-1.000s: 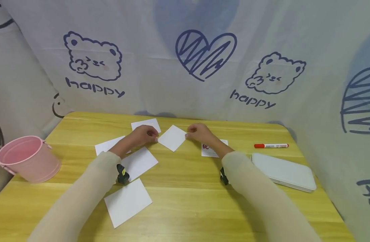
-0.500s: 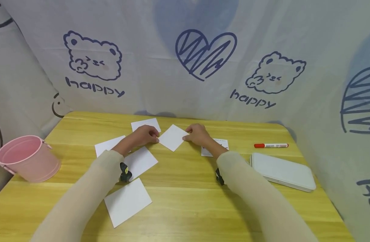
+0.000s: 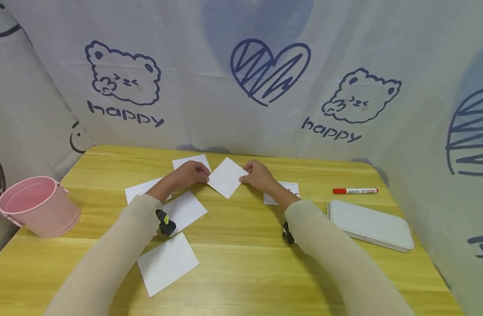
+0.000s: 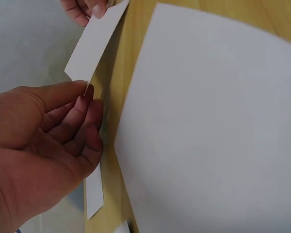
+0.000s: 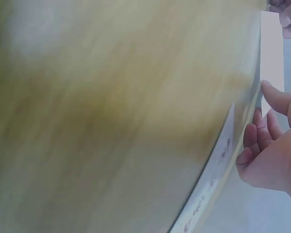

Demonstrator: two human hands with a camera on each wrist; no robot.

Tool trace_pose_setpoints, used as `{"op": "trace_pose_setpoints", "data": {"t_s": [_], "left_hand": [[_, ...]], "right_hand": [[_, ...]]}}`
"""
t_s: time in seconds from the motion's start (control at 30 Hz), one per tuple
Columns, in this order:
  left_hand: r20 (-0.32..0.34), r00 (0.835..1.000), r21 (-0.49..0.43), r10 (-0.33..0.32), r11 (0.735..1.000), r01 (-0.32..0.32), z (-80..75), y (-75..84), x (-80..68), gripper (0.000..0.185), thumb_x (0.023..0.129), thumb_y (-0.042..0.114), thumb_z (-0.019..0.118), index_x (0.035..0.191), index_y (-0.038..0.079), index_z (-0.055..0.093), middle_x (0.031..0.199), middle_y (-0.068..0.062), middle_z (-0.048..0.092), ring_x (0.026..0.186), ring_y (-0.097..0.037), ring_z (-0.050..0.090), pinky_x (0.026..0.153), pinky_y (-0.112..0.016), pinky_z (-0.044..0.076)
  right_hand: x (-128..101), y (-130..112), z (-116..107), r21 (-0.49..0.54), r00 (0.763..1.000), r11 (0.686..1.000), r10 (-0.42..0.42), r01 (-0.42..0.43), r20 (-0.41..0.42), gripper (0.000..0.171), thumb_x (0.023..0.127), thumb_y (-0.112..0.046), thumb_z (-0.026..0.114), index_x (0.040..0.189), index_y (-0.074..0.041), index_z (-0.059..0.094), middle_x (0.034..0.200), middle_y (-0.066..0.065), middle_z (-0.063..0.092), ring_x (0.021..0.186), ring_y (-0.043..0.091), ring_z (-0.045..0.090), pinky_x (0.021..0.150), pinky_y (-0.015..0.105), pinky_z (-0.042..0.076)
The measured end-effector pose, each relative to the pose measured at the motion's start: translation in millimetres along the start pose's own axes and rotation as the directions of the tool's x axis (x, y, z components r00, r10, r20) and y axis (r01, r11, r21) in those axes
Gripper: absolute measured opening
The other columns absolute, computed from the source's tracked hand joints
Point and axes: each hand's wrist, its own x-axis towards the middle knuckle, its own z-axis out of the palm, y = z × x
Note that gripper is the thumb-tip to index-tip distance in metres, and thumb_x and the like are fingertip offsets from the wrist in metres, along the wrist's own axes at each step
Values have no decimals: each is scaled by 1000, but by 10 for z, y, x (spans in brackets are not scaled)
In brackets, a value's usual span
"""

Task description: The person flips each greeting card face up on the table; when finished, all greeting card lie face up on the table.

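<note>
A blank white paper card [image 3: 227, 177], turned like a diamond, is held between both hands near the back of the table. The left hand [image 3: 191, 174] pinches its left corner between thumb and fingers, clearly seen in the left wrist view, where the card [image 4: 94, 46] tilts up off the wood. At the opposite corner the right hand [image 3: 260, 176] pinches with thumb and fingertips. Partly under the right forearm lies a card with dark red writing [image 3: 271, 198]. Around the left arm lie blank white sheets: one behind the hand [image 3: 190, 160], one beneath the wrist [image 3: 188, 210].
Another white sheet [image 3: 168, 265] lies nearer the front, and one [image 3: 140, 189] sits left of the forearm. A pink bucket [image 3: 40, 208] stands at the left edge. To the right are a red marker [image 3: 355, 191] and a white case [image 3: 371, 224]. A printed curtain [image 3: 202, 109] hangs behind the table.
The right hand has shifted its grip on the card's right corner. The card has risen slightly and looks a little larger, with both hands still at its corners.
</note>
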Motion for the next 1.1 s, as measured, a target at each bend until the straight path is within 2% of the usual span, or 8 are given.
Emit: {"op": "trace_pose_setpoints", "data": {"t_s": [0.1, 0.2, 0.33, 0.47, 0.53, 0.73, 0.93, 1.1], "left_hand": [[4, 999, -128, -34, 991, 34, -5, 24, 13, 26, 98, 9, 62, 120, -5, 63, 107, -15, 66, 98, -24, 62, 93, -36, 51], [4, 999, -256, -41, 966, 41, -11, 69, -8, 29, 99, 8, 61, 124, -6, 59, 107, -13, 65, 102, -27, 63, 98, -41, 52], [-8, 1000, -366, 0, 931, -3, 7, 146, -112, 32, 100, 8, 59, 127, -8, 56, 104, -10, 65, 104, -31, 64, 100, -47, 50], [-11, 999, -392, 47, 919, -48, 82, 240, -289, 32, 101, 10, 58, 128, -7, 57, 102, -8, 66, 103, -30, 67, 100, -48, 50], [-11, 998, -394, 58, 917, -58, 134, 281, -372, 32, 101, 11, 58, 128, -6, 58, 102, -8, 66, 101, -28, 68, 99, -47, 50], [-41, 995, -427, 85, 899, -95, 301, 398, -551, 29, 101, 12, 57, 125, -4, 59, 104, -6, 64, 96, -21, 67, 96, -46, 49], [-76, 993, -446, 94, 887, -119, 421, 480, -638, 25, 101, 9, 57, 122, -3, 61, 100, -4, 64, 97, -28, 63, 93, -47, 48], [-64, 992, -459, 111, 879, -128, 491, 513, -641, 25, 101, 10, 57, 124, -2, 61, 101, -4, 64, 101, -36, 61, 95, -48, 47]], "right_hand": [[-25, 12, -43, 24, 1000, 1000, -17, 18, -25, 41, 90, -22, 76, 124, -6, 61, 116, 11, 61, 106, 26, 56, 94, 39, 47], [-112, 9, -110, 74, 998, 996, -39, 43, -45, 41, 92, -23, 74, 126, -7, 59, 116, 10, 59, 103, 24, 54, 86, 36, 47], [-326, -17, -198, 162, 996, 984, -65, 75, -64, 39, 94, -24, 72, 127, -9, 57, 116, 9, 57, 96, 23, 51, 72, 32, 45], [-606, -34, -261, 222, 989, 967, -102, 124, -110, 34, 95, -18, 71, 125, -7, 58, 113, 9, 58, 95, 22, 51, 76, 30, 45], [-753, -35, -286, 233, 983, 960, -128, 157, -135, 32, 95, -15, 70, 124, -6, 59, 110, 10, 59, 98, 21, 51, 84, 29, 44], [-1129, -9, -355, 241, 957, 940, -190, 242, -218, 32, 94, -10, 71, 124, -4, 60, 104, 12, 61, 93, 20, 54, 81, 25, 47], [-1353, 46, -391, 245, 938, 918, -256, 311, -233, 28, 95, -14, 71, 122, -8, 63, 102, 11, 62, 92, 17, 55, 78, 23, 47], [-1494, 108, -456, 252, 931, 905, -292, 343, -218, 26, 95, -17, 72, 120, -13, 67, 104, 6, 65, 94, 16, 57, 78, 23, 49]]}}
